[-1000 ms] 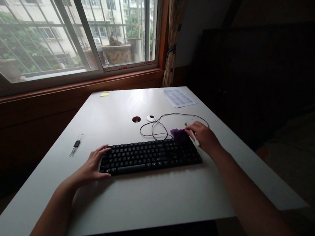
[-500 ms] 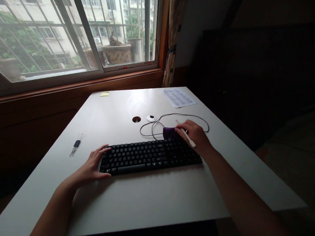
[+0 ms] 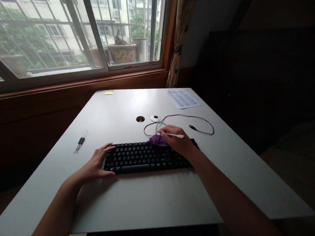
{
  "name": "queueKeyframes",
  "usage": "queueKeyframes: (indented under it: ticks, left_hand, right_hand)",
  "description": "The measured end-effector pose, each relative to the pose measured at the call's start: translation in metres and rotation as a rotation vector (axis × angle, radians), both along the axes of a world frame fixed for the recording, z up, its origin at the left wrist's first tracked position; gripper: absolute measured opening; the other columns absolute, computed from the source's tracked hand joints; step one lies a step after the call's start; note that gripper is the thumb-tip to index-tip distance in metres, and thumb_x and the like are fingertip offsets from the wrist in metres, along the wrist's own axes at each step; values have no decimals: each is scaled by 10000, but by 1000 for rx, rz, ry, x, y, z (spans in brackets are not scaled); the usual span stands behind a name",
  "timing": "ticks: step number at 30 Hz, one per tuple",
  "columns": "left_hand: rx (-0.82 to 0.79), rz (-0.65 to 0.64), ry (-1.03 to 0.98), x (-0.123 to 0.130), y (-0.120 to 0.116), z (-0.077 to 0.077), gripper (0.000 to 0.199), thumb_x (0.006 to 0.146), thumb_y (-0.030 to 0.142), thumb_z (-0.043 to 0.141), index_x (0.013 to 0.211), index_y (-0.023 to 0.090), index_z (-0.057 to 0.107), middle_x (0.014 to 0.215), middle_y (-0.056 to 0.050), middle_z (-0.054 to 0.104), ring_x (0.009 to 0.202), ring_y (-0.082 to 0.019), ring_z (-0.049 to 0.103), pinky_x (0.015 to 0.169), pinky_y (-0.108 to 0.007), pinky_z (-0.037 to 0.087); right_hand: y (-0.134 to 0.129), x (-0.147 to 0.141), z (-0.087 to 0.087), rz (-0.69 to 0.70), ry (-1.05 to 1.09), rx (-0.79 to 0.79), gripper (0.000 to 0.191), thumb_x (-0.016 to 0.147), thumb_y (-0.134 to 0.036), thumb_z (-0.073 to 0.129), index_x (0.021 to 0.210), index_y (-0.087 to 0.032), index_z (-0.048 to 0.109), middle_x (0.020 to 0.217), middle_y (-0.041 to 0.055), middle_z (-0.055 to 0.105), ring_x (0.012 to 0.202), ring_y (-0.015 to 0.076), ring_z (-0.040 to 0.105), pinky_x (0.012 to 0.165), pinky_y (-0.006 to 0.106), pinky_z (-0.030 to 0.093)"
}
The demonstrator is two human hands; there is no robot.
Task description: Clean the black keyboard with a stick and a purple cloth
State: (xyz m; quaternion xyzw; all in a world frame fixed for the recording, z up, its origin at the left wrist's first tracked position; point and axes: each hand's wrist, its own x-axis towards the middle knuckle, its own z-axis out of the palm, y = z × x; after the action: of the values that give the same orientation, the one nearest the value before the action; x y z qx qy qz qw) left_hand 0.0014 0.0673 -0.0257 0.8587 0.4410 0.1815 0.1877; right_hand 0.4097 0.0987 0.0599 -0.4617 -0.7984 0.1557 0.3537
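A black keyboard [image 3: 133, 159] lies across the middle of the white table [image 3: 147, 199]. My left hand [image 3: 99, 161] grips its left end, thumb at the front edge and fingers over the back corner. Above the keyboard's right half is my right hand [image 3: 176, 139], closed round a purple cloth [image 3: 158, 140] and a pale slim stick [image 3: 175, 135] with a flattened end. The cloth touches the rear keys right of centre. Under my right hand and wrist, part of the number pad is hidden. Behind the keyboard loops its black cable [image 3: 183, 115], ending in a USB plug [image 3: 192, 127].
Printed sheets [image 3: 184, 99] lie at the far right, a yellow sticky note [image 3: 109, 92] at the far left. A black clip with wire arms [image 3: 80, 141] is left of the keyboard. Behind the cable are a round table hole [image 3: 140, 119] and a white ring cover [image 3: 154, 118].
My right hand has moved left along the keyboard's back with the cloth and stick, uncovering the USB plug. The stick has swung closer to level. My left hand keeps its grip.
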Motion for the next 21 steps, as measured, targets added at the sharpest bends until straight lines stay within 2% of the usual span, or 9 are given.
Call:
queueKeyframes:
  ticks: [2,6,9,13,21]
  left_hand:
    - [-2,2,-8,0,0,0,945,798,497,820,1561,368,277,1623,-129,278,1442,-416,349,1143,-657,389]
    - [0,3,-22,0,0,-2,945,797,495,822,1565,365,286,1625,-126,280,1446,-414,345,1150,-655,382]
    - [-2,0,-13,-1,0,-3,960,795,492,827,1569,366,273,1632,-127,265,1449,-419,332,1153,-661,374]
    - [0,-2,-1,-1,0,-2,969,793,491,831,1568,369,262,1635,-127,258,1453,-421,321,1157,-666,365]
    - [20,2,-9,-1,1,-3,967,782,489,834,1567,366,282,1627,-126,282,1446,-417,343,1157,-653,372]
  right_hand:
    - [2,-5,2,-32,34,-54,195,989,-304,533,929,-197,685,900,34,735,831,165,668,790,297,497]
    - [9,-20,-3,-35,-82,-225,235,985,-362,553,856,-200,663,700,7,697,649,144,631,622,258,430]
    - [13,-31,-9,-75,-209,-206,273,1007,-374,537,836,-204,666,684,20,692,659,155,636,628,262,405]
    - [16,-39,-14,-85,-344,-137,274,1026,-379,514,883,-204,669,770,54,716,750,187,660,678,282,394]
    - [25,-43,-23,-111,-428,-131,332,1065,-381,400,939,-206,652,786,50,717,742,187,656,651,278,359]
